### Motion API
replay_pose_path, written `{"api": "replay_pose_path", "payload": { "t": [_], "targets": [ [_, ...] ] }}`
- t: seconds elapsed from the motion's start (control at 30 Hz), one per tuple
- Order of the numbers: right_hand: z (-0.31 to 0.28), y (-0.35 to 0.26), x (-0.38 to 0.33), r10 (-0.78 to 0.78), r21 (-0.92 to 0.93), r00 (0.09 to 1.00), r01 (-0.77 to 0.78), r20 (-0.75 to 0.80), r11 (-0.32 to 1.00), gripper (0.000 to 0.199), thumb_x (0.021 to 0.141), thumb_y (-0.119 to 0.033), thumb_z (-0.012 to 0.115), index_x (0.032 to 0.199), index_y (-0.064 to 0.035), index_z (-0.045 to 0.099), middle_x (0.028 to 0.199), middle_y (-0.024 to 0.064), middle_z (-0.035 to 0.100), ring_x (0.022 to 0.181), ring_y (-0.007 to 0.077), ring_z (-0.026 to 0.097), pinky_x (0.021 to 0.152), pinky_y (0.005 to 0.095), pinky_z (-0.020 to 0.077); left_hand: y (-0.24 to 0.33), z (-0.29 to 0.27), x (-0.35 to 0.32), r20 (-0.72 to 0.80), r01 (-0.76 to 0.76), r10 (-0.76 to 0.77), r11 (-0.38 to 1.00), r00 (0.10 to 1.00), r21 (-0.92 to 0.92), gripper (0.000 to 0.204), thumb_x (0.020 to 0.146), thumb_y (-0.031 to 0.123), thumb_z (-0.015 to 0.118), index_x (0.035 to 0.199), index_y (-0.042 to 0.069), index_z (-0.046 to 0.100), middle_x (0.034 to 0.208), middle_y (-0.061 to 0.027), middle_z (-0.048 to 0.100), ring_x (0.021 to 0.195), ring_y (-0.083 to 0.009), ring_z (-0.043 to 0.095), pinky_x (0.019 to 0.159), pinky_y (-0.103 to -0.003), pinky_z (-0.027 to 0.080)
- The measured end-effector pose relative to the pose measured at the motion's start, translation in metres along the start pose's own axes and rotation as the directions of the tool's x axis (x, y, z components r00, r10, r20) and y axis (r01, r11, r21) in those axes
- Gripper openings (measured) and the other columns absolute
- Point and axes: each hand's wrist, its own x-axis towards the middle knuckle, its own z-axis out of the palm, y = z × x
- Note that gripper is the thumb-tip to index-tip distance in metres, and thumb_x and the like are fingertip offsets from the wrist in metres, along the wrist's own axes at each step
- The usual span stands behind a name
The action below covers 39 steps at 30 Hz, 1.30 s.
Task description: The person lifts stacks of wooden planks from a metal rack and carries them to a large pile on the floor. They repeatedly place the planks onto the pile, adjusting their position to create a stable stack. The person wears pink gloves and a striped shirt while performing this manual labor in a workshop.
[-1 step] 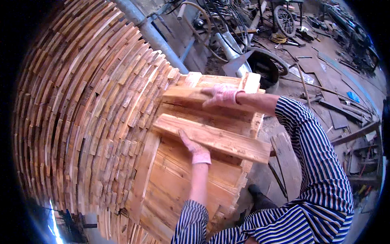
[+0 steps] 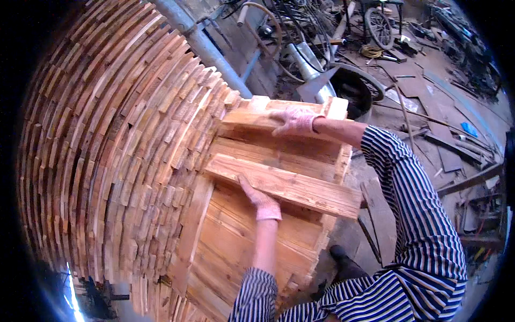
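My left hand (image 2: 260, 197), in a pink glove, grips the near edge of a long pale wooden plank (image 2: 300, 188) that lies slantwise across a stack of planks (image 2: 236, 257) in front of me. My right hand (image 2: 295, 120), also gloved in pink, has its fingers curled over a shorter upper plank (image 2: 244, 119) at the far end of the same stack. Both arms wear blue and white striped sleeves.
A tall curved wall of stacked wood pieces (image 2: 112, 155) fills the left side and touches the stack. A grey metal pipe (image 2: 196, 37) slants behind it. A black tub (image 2: 354, 91), a wheel (image 2: 378, 27) and scrap boards (image 2: 456, 147) lie on the ground at right. My dark shoe (image 2: 343, 260) stands beside the stack.
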Motion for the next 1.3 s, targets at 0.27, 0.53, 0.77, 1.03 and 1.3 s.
{"api": "replay_pose_path", "payload": {
  "t": [0.27, 0.53, 0.77, 1.03, 1.3],
  "targets": [
    [0.048, 0.037, 0.075, -0.076, -0.214, 0.990, 0.049, -0.120, 0.976, 0.045, 0.095, -0.048, 0.057, 0.124, -0.0162, 0.070, 0.115, 0.0249, 0.069, 0.105, 0.0421, 0.068, 0.090, 0.0531, 0.0533, -0.004, 0.001, 0.001, -0.100, -0.076, 0.084, 0.993, 0.991, 0.086, 0.092, 0.095, 0.070, 0.051, 0.162, 0.012, 0.029, 0.166, -0.0122, 0.031, 0.149, -0.0310, 0.034, 0.125, -0.048, 0.026],
    [-0.009, -0.043, -0.045, -0.168, 0.222, 0.929, 0.097, 0.329, 0.970, 0.092, 0.090, -0.069, 0.059, 0.161, -0.0157, 0.034, 0.159, 0.0218, 0.042, 0.146, 0.0380, 0.042, 0.120, 0.0461, 0.0355, -0.005, 0.048, 0.056, 0.176, 0.242, -0.229, 0.969, 0.957, -0.058, 0.100, 0.096, 0.077, 0.040, 0.165, 0.009, 0.015, 0.171, -0.0133, 0.020, 0.155, -0.0315, 0.025, 0.128, -0.048, 0.018],
    [-0.057, 0.080, 0.000, 0.084, -0.067, 0.995, -0.080, 0.057, 0.995, 0.092, 0.075, -0.068, 0.070, 0.151, -0.0201, 0.051, 0.133, 0.0245, 0.065, 0.122, 0.0398, 0.063, 0.101, 0.0470, 0.0506, -0.055, 0.051, 0.053, 0.463, -0.468, -0.213, -0.689, 0.860, 0.553, 0.112, 0.090, 0.084, 0.037, 0.162, 0.000, 0.021, 0.167, -0.0272, 0.023, 0.155, -0.0444, 0.017, 0.126, -0.059, 0.009],
    [0.001, 0.100, 0.101, 0.138, -0.230, 0.983, -0.163, -0.123, 0.959, 0.053, 0.100, -0.060, 0.045, 0.144, -0.0322, 0.057, 0.133, 0.0239, 0.059, 0.120, 0.0443, 0.061, 0.100, 0.0537, 0.0492, -0.028, 0.049, 0.039, 0.434, -0.433, -0.161, -0.620, 0.886, 0.655, 0.116, 0.088, 0.083, 0.045, 0.160, -0.005, 0.021, 0.167, -0.0299, 0.018, 0.156, -0.0444, 0.013, 0.126, -0.057, 0.007],
    [0.016, 0.017, 0.127, -0.005, -0.619, 1.000, 0.004, 0.001, 0.785, 0.053, 0.095, -0.046, 0.063, 0.142, -0.0224, 0.058, 0.145, 0.0312, 0.047, 0.129, 0.0513, 0.050, 0.106, 0.0552, 0.0447, -0.023, 0.033, 0.031, 0.590, -0.458, 0.120, -0.515, 0.798, 0.725, 0.113, 0.084, 0.084, 0.051, 0.151, -0.007, 0.040, 0.153, -0.0318, 0.044, 0.147, -0.0461, 0.035, 0.121, -0.058, 0.025]
  ]
}}
